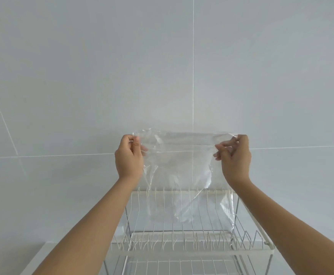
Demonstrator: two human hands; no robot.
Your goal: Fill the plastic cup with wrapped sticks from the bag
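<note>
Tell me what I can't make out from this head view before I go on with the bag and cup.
- Plastic cup: not in the head view, which is tilted up at the wall.
- Wrapped sticks: none visible; the clear bag, pinched by the left hand and right hand, looks empty.
- Dish rack: lower tier cut off by the bottom edge.
- Left fingertips: behind the bag film, blurred.

Both hands raised, fingers pinched.
</note>
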